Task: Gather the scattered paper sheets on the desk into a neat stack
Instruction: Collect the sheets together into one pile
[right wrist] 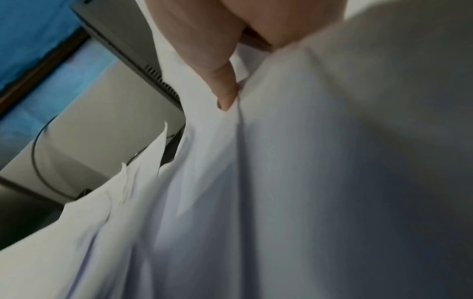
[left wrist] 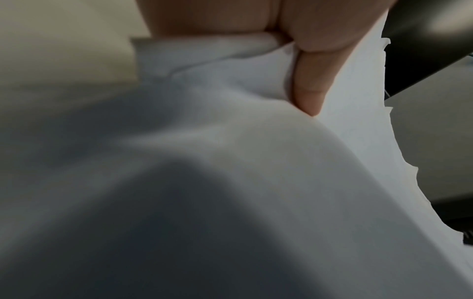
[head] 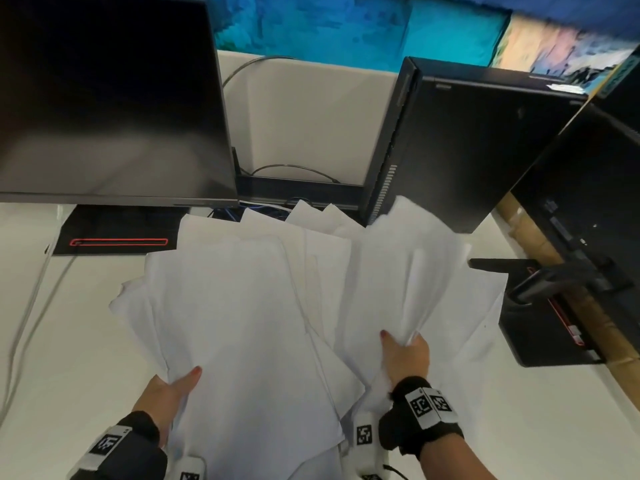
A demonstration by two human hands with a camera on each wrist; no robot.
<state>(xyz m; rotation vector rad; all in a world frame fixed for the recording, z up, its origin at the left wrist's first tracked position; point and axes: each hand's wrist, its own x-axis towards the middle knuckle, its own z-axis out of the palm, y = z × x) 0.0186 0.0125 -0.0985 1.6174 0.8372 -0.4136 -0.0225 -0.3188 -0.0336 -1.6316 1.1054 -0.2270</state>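
Several white paper sheets (head: 242, 306) lie fanned and overlapping across the middle of the white desk (head: 69, 341). My left hand (head: 173, 386) grips the near left edge of the left bunch, thumb on top and fingers hidden beneath. My right hand (head: 405, 355) pinches the near edge of the right bunch (head: 408, 271), which buckles upward toward the computer case. In the left wrist view the thumb (left wrist: 309, 85) presses into curved paper (left wrist: 230, 141). In the right wrist view the thumb (right wrist: 225, 95) pinches creased sheets (right wrist: 256, 182).
A dark monitor (head: 104, 98) stands at the back left on a black base (head: 114, 233). A black computer case (head: 467, 143) stands at the back right, and a second monitor's stand (head: 547, 323) sits on the right. White cables (head: 27, 306) run along the left.
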